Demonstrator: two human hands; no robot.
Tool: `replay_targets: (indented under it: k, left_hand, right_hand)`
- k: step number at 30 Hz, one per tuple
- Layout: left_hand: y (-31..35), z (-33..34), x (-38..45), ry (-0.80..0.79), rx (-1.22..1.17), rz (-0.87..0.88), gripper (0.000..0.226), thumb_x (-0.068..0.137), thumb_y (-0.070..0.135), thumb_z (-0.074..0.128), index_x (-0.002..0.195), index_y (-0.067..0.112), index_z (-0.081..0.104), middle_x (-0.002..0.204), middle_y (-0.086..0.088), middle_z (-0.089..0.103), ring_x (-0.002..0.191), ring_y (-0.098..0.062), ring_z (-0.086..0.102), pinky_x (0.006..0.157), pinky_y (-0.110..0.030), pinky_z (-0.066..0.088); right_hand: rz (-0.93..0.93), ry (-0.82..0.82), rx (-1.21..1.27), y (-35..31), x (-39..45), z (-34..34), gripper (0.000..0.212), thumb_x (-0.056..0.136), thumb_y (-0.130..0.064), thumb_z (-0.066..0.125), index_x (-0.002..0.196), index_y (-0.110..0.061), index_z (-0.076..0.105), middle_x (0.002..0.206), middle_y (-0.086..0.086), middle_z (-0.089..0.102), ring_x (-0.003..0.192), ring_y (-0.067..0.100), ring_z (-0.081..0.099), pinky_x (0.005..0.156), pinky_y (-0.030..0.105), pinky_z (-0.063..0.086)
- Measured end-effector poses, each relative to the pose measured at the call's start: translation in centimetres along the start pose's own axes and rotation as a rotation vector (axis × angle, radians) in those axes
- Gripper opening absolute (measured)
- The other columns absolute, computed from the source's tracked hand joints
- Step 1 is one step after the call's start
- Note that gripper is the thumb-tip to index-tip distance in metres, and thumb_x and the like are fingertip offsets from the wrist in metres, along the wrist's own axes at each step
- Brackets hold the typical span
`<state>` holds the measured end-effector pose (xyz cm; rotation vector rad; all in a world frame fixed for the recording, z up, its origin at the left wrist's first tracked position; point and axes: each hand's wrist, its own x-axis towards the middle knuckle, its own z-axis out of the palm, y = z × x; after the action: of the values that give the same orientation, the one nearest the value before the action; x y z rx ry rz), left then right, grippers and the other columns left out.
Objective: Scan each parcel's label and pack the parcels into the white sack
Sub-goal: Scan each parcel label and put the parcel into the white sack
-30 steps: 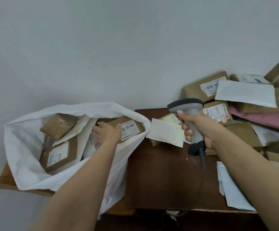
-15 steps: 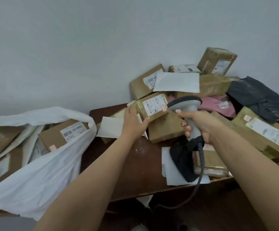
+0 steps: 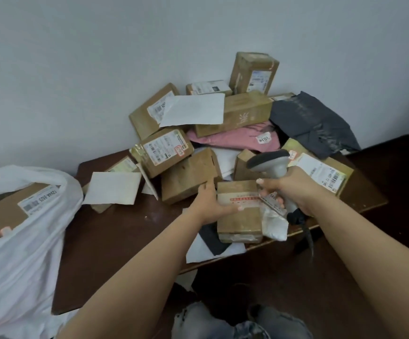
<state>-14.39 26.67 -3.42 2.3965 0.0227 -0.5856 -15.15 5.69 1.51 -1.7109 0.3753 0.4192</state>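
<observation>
My left hand (image 3: 209,204) grips the left edge of a brown cardboard parcel (image 3: 238,216) at the near edge of the dark wooden table (image 3: 115,236), thumb curled over its printed top. Just right of it, my right hand (image 3: 294,192) is wrapped around the handle of a grey barcode scanner (image 3: 270,165), its fingertips also touching a white mailer (image 3: 273,222) beside the parcel. Beyond my fingers, more parcels (image 3: 174,152) lie heaped against the wall. Far to my left, the white sack (image 3: 20,253) stands open, holding a labelled box (image 3: 15,206).
</observation>
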Motion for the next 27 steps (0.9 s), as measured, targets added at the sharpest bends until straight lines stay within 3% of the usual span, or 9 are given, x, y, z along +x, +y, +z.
replay_targets:
  k: [4,7,10,13,16,18,20,23,27]
  left_hand:
    - [2.5,3.7,-1.3,0.084,0.041,-0.16,0.127,0.068,0.07,0.071,0.153,0.011,-0.002,0.158,-0.02,0.0,0.145,-0.039,0.011,0.115,-0.048,0.025]
    - [5.0,6.2,-1.5,0.06,0.08,-0.262,0.13,0.068,0.073,0.068,0.153,0.015,-0.012,0.158,-0.018,-0.022,0.147,-0.042,-0.008,0.114,-0.057,0.022]
    - [5.5,7.5,-1.2,0.044,0.119,-0.369,0.133,0.07,0.067,0.071,0.151,0.014,-0.02,0.156,-0.017,-0.03,0.146,-0.043,-0.012,0.11,-0.062,0.023]
    - [3.4,6.6,-1.2,0.067,0.038,-0.325,0.124,0.074,0.057,0.071,0.153,0.016,-0.015,0.159,-0.016,-0.018,0.146,-0.044,0.0,0.113,-0.059,0.023]
    - [0.2,3.2,-1.8,0.046,-0.268,-0.238,0.117,0.06,0.058,0.072,0.154,0.023,0.011,0.154,-0.014,0.021,0.136,-0.036,0.033,0.111,-0.051,0.036]
    - [-1.3,0.9,-3.1,0.058,-0.591,-0.242,0.094,0.063,0.049,0.071,0.146,0.021,0.034,0.138,-0.008,0.049,0.119,-0.028,0.054,0.097,-0.045,0.049]
    - [-2.9,-0.8,-4.4,0.051,-0.943,-0.283,0.059,0.072,0.038,0.065,0.127,0.018,0.056,0.121,-0.008,0.064,0.114,-0.031,0.059,0.097,-0.05,0.048]
    - [-4.7,-2.2,-6.4,0.055,-1.412,-0.278,0.042,0.08,0.036,0.051,0.114,0.015,0.065,0.111,-0.014,0.07,0.112,-0.037,0.058,0.097,-0.062,0.042]
    - [-6.1,-3.1,-8.8,0.023,-1.635,-0.226,0.05,0.09,0.038,0.033,0.121,0.012,0.063,0.119,-0.02,0.067,0.112,-0.041,0.058,0.086,-0.058,0.047]
  right_hand:
    - [-0.053,-0.015,-0.105,2.6,0.8,-0.1,0.025,0.086,-0.012,0.074,0.07,-0.001,0.058,0.047,0.013,0.05,0.032,0.016,0.041,0.039,0.023,0.036]
    - [-0.064,0.004,-0.1,3.4,1.3,-0.2,0.02,0.086,-0.011,0.074,0.075,0.001,0.062,0.045,0.008,0.053,0.03,0.013,0.044,0.039,0.022,0.037]
    - [-0.058,0.017,-0.073,3.5,1.6,-0.5,0.019,0.085,-0.01,0.074,0.084,0.005,0.062,0.054,0.015,0.053,0.031,0.014,0.045,0.037,0.022,0.038]
    - [-0.054,-0.001,-0.049,3.5,1.7,-1.0,0.018,0.087,-0.009,0.072,0.084,0.005,0.06,0.052,0.014,0.048,0.031,0.015,0.042,0.036,0.022,0.036]
    - [-0.05,-0.02,-0.033,3.5,1.7,-1.0,0.018,0.087,-0.01,0.072,0.086,0.003,0.06,0.055,0.014,0.049,0.034,0.016,0.043,0.038,0.023,0.038]
    - [-0.065,-0.028,-0.029,3.3,1.7,-0.4,0.021,0.086,-0.014,0.073,0.085,0.003,0.061,0.058,0.017,0.051,0.037,0.019,0.044,0.042,0.026,0.039]
    - [-0.088,-0.048,-0.022,2.7,1.6,0.8,0.024,0.087,-0.017,0.073,0.077,0.0,0.059,0.056,0.016,0.05,0.038,0.02,0.044,0.043,0.026,0.04]
    - [-0.141,-0.061,0.046,1.2,1.6,3.1,0.028,0.09,-0.016,0.071,0.07,-0.007,0.054,0.048,0.008,0.047,0.033,0.015,0.043,0.037,0.021,0.038]
    - [-0.179,-0.121,0.154,-0.7,1.5,7.0,0.022,0.089,-0.019,0.072,0.08,-0.005,0.057,0.052,0.003,0.055,0.036,0.017,0.043,0.038,0.024,0.039]
